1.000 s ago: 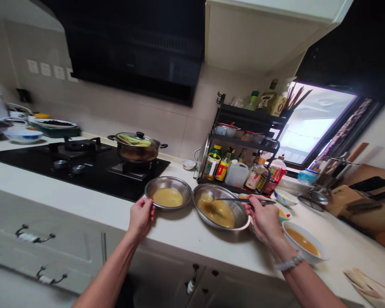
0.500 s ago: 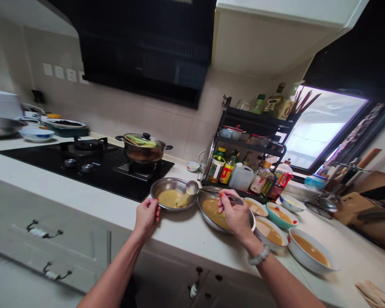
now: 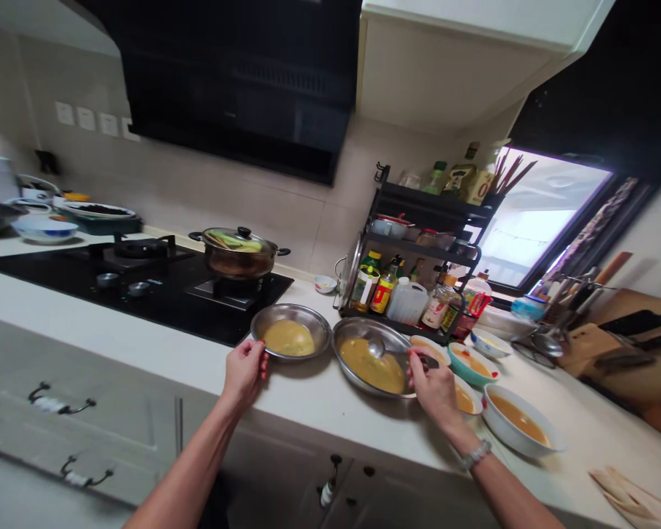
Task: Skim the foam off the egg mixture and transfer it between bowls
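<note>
Two steel bowls of yellow liquid stand side by side on the white counter. My left hand (image 3: 243, 369) grips the near rim of the smaller steel bowl (image 3: 290, 339). My right hand (image 3: 432, 387) is closed on the handle of a metal ladle (image 3: 383, 348), whose scoop hangs just over the liquid in the larger steel bowl (image 3: 372, 361). To the right of that bowl sit several small bowls of the same yellow liquid, among them a teal one (image 3: 473, 363) and a white one (image 3: 518, 427).
A black hob (image 3: 143, 283) lies at the left with a lidded pot (image 3: 238, 251) on its right burner. Behind the bowls stands a black rack of bottles (image 3: 419, 272). A wooden board with knives (image 3: 622, 345) is at the far right.
The ladle tipped its load into the smaller bowl, then my right hand brought it back right over the larger bowl. My left hand stayed on the smaller bowl's rim.
</note>
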The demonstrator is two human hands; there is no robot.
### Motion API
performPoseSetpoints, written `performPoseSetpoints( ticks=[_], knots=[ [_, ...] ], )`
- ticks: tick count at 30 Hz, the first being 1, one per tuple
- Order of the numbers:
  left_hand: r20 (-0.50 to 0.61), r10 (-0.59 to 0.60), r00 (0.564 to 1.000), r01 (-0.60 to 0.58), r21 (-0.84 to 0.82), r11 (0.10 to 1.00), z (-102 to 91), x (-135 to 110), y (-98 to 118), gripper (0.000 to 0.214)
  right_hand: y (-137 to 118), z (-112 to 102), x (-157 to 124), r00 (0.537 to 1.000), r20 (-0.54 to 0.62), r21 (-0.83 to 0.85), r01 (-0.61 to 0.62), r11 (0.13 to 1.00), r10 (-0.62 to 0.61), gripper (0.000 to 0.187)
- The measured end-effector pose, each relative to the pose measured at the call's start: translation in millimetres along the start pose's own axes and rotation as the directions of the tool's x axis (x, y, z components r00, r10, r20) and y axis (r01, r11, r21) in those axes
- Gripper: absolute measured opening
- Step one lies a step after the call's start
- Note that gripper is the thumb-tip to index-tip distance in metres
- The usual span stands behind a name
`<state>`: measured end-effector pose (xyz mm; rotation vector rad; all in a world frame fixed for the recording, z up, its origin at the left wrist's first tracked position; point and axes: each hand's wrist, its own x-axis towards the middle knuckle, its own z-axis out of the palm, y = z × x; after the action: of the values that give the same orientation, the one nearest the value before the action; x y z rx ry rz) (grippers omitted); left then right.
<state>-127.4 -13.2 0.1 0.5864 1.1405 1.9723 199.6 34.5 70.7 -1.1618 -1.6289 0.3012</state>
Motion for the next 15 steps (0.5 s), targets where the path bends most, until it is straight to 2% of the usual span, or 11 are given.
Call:
performPoseSetpoints(
  ticks=[3,6,8,10,15],
  knots=[
    [-0.001,-0.007,1.000,0.007,-0.008,1.000,-0.4,-0.1,0.0,0.026,0.5,0.4,-3.5,0.978,0.001,0.145,-0.206,0.968,0.208,0.030],
    [-0.003,-0.006,1.000,0.005,-0.011,1.000,-0.7,-0.5,0.1,0.026,-0.2,3.5,-1.3,0.913,-0.051,0.365,-0.361,0.858,0.405,0.024],
    [-0.001,-0.002,1.000,0.002,-0.010,1.000,-0.6,-0.9,0.4,0.026,-0.2,4.0,1.5,0.871,-0.054,0.477,-0.407,0.779,0.488,0.023],
    [0.000,0.001,1.000,-0.001,-0.005,1.000,-0.3,-1.3,0.7,0.026,-1.2,2.3,3.9,0.866,-0.032,0.528,-0.409,0.744,0.499,0.022],
    [-0.004,0.000,1.000,0.000,-0.006,1.000,0.3,-2.0,1.7,0.025,-12.0,-6.1,8.5,0.888,-0.034,0.572,-0.359,0.738,0.458,0.027]
  ],
)
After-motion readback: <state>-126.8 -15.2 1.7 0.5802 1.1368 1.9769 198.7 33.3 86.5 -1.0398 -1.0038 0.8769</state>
